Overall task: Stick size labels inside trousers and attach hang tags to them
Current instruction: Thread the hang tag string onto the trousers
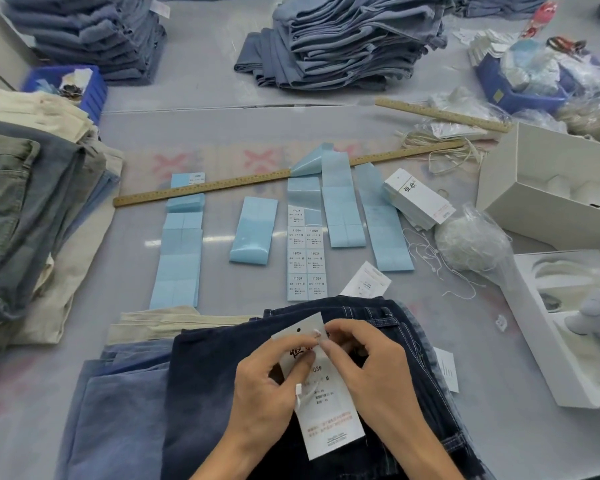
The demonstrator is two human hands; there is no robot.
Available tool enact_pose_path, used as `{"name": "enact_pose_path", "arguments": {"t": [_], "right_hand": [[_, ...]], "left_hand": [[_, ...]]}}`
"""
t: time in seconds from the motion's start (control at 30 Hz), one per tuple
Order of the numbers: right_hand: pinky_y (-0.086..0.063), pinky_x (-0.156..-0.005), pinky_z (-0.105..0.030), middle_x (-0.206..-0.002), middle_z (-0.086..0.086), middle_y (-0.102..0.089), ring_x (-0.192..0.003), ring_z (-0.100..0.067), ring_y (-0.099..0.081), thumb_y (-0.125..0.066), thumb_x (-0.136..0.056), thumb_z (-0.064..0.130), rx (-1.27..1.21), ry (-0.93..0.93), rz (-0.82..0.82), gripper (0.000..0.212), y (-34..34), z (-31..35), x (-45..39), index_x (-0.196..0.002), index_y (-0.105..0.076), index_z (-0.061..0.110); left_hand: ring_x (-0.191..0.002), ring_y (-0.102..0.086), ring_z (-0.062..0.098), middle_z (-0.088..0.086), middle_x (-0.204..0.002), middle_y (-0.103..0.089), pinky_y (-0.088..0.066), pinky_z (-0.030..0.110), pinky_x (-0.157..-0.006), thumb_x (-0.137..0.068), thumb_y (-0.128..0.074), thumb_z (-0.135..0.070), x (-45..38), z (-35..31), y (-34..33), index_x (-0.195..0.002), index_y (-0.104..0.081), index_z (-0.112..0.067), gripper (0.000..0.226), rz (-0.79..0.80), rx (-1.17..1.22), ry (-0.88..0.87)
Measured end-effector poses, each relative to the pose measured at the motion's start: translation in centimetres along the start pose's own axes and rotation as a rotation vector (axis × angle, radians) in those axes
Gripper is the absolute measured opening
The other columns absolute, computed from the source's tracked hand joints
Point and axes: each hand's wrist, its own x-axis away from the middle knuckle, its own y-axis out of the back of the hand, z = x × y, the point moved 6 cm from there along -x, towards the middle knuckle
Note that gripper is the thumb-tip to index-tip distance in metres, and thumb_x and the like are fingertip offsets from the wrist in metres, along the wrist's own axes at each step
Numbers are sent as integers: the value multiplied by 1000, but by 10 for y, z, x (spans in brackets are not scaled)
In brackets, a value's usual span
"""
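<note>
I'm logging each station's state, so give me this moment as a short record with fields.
left hand: pinches hang tag and holds a white string fastener
right hand: fingers at tag's top edge
trousers: dark denim, under the tag, on top of paler folded pairs
label sheet: printed labels, just beyond trousers
tag stack: right of the blue strips
rulers: two on the table

Our two forearms come up from six o'clock and converge toward twelve, the wrists close together. Our left hand (271, 386) lies knuckles-up, thumb and forefinger pinching the upper part of the hang tag (326, 410), the other fingers curled beneath. Our right hand (368, 358) sits at three o'clock of the left, back toward us, its fingers (329, 332) bent and meeting the left fingertips at the tag's top edge in a fine pinch.
</note>
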Motion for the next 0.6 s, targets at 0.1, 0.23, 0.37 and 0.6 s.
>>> {"name": "enact_pose_path", "arguments": {"t": [0.1,0.23,0.37,0.6], "right_hand": [[-53,-71,-19,-89,19,-70,-86,-7,-68,-77,-89,22,4,18,-80,18,4,3,-1,-90,-71,39],[-55,-72,-22,-91,20,-71,-88,-5,-69,-73,-93,24,-22,28,-138,13,6,6,-1,-93,-70,36],[-55,-68,-18,-87,18,-73,-84,-6,-71,-72,-93,21,-126,-8,-192,16,13,8,-1,-91,-71,37],[-50,-68,-15,-87,19,-64,-78,-3,-63,-76,-89,16,238,260,-169,13,12,42,7,-99,-72,24]], "left_hand": [[-88,-76,18,-2,-98,-77,-60,24,-66,-88,-77,-14,0,3,-3,-116,-69,-38,38,28,144,138],[-88,-77,19,-1,-99,-79,-63,30,-67,-89,-71,-28,-3,4,-4,-129,-53,-48,48,-6,176,202],[-91,-76,14,-5,-99,-78,-61,24,-68,-91,-66,-31,-4,0,-4,-98,-66,-44,14,-32,157,162],[-76,-77,16,-5,-88,-79,-59,25,-51,-97,-62,-35,-2,-4,-5,-107,-66,-48,17,-22,116,111]]}}
